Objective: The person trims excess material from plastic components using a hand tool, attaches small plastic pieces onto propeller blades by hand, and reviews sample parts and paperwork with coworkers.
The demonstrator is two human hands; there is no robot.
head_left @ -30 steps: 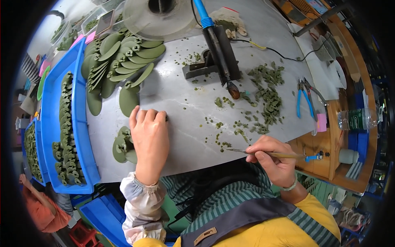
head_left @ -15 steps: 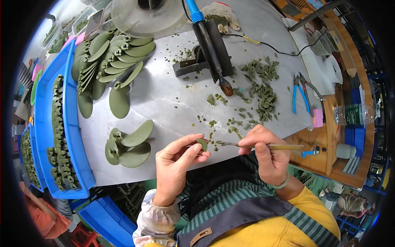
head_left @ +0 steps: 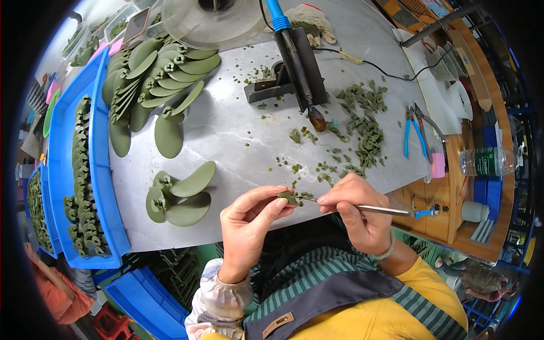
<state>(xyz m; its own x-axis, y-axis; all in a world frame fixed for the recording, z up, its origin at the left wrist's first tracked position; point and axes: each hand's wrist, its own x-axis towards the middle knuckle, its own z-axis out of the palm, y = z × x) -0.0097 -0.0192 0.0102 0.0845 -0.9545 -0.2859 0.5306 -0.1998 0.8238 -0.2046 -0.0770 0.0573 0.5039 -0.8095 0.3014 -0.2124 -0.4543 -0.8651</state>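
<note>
Between the thumb and fingers of my left hand (head_left: 252, 224) is a small green leaf piece (head_left: 288, 197). My right hand (head_left: 362, 212) grips slim metal tweezers (head_left: 382, 210), whose tip reaches the leaf piece's right side. Tiny green bits sit around that tip; whether the tweezers pinch one is too small to tell. Just beyond my hands, small green pellets (head_left: 296, 168) lie scattered on the grey table (head_left: 226, 136). Left of my left hand stands a green plant piece (head_left: 190, 195) with broad oval leaves.
A blue-handled soldering iron (head_left: 297, 68) leans on a black stand (head_left: 266, 90), cord trailing right. Small leaves (head_left: 368, 133) are heaped near blue-handled pliers (head_left: 415, 136). Large-leaved pieces (head_left: 170, 136) crowd the far left beside a blue tray (head_left: 116, 209). Another person's arm (head_left: 54, 275) shows lower left.
The tweezers have come left and now meet the leaf piece, which has tilted flatter in my left fingers. My left hand has shifted slightly right. The whole view has moved a little.
</note>
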